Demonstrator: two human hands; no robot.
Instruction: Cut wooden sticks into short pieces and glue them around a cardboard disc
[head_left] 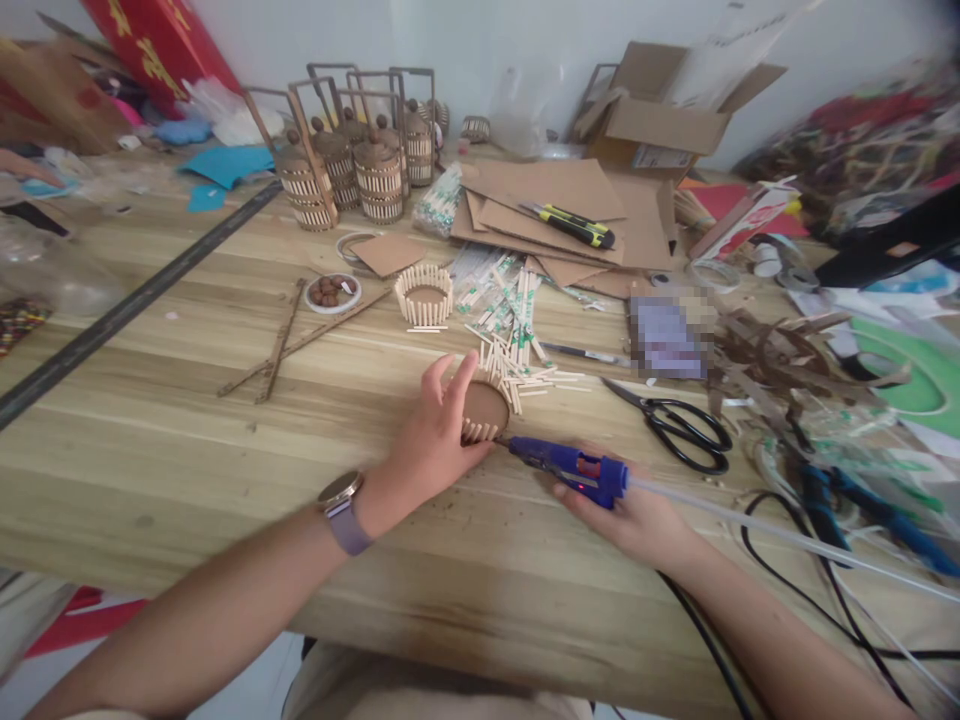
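A wide wooden table (225, 440) is filling the view, crowded with craft supplies. Flat cardboard sheets (547, 205) are lying at the far side, beside a cluster of finished slatted lanterns (352, 170). Black scissors (686, 425) are lying to the right of the hands, near a loose pile of short wooden sticks (517, 350). Near the table's middle, the left hand (435, 440) is curling partly closed around a small round cardboard basket (482, 408), fingers pressing its stick-lined rim and steadying it on the table. The right hand (637, 515) is wrapping closed around a blue glue gun (574, 468), its nozzle pointing at the basket's near edge, just touching it. A half-built stick ring (424, 295) is sitting farther back.
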